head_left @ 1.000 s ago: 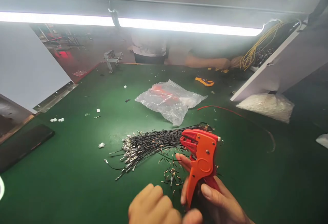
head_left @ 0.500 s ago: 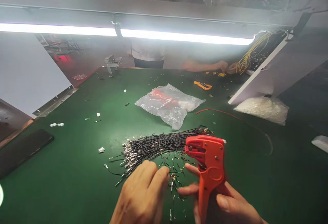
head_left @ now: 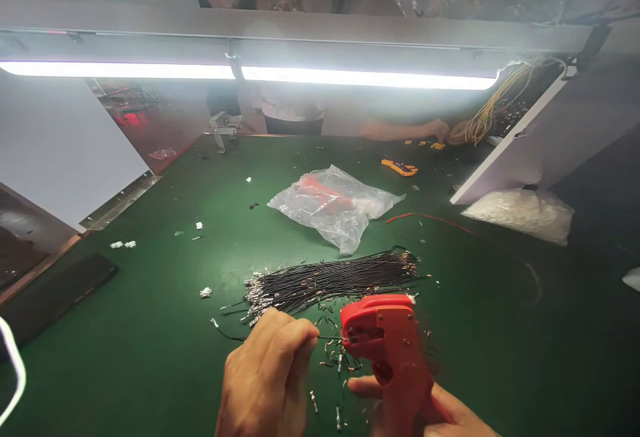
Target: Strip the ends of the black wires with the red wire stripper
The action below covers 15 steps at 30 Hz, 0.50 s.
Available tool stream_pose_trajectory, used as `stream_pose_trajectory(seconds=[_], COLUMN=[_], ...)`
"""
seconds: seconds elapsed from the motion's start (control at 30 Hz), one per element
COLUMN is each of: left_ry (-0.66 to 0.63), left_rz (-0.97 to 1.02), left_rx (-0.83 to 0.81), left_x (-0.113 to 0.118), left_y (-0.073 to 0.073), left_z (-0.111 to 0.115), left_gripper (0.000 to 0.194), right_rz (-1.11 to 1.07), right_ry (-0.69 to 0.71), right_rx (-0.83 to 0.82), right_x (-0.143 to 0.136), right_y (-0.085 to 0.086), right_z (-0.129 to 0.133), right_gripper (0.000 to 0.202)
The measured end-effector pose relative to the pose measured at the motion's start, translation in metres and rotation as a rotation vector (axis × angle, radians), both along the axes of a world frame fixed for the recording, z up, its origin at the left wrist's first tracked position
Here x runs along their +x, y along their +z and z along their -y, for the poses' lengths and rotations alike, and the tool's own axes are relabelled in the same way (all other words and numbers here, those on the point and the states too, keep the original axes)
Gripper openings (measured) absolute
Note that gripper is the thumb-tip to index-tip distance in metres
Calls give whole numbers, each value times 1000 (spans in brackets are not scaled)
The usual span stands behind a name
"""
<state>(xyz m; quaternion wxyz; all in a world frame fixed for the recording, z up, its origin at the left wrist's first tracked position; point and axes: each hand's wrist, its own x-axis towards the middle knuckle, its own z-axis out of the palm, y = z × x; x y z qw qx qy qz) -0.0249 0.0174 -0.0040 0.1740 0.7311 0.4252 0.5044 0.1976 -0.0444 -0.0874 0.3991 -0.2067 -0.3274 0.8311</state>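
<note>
My left hand (head_left: 267, 370) is closed in a pinch on a thin black wire (head_left: 330, 337). The wire's free end reaches into the jaws of a red wire stripper (head_left: 385, 330). Wrapped round the stripper's handles is my right hand (head_left: 450, 413), partly hidden at the bottom edge. Just beyond both hands lies a bundle of black wires (head_left: 330, 280), with metal terminals at the left end and bare copper at the right. Short black offcuts and a few loose terminals (head_left: 313, 401) are scattered beneath the stripper.
A clear plastic bag (head_left: 330, 203) with something red inside lies behind the bundle. An orange tool (head_left: 399, 167) and a red wire (head_left: 430, 216) are farther right. A dark phone-like slab (head_left: 65, 297) rests at left. Another person's arm (head_left: 407, 130) shows at the back.
The stripper has moved down and left, closer to my left hand. The black wire now shows between my left fingers and the stripper's jaws. The view has shifted slightly.
</note>
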Motion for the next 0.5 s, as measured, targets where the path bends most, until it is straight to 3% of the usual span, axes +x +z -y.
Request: stream_pose_trajectory(seconds=[0.07,0.17,0.3,0.4,0.5], left_ry=[-5,19,-4,-29,22], left_rz=[-46,-104,-273,-409,-461], left_rx=[46,107,221,322,360], left_x=[-2,-5,-15,-20,-19], left_y=[-3,-5,-4,1,4], left_z=[-2,-3,-4,-4,-4], left_gripper=[26,30,39,40,35], right_rz=[76,233,301,340,388], right_ry=[-14,104,114,105,82], right_rx=[-12,-49,-30,-35,-63], right_x=[-3,-7,-11,-8,-2], right_y=[10,36,67,73,64], right_z=[-5,-21,-35,-28,-12], right_gripper=[66,81,86,87,84])
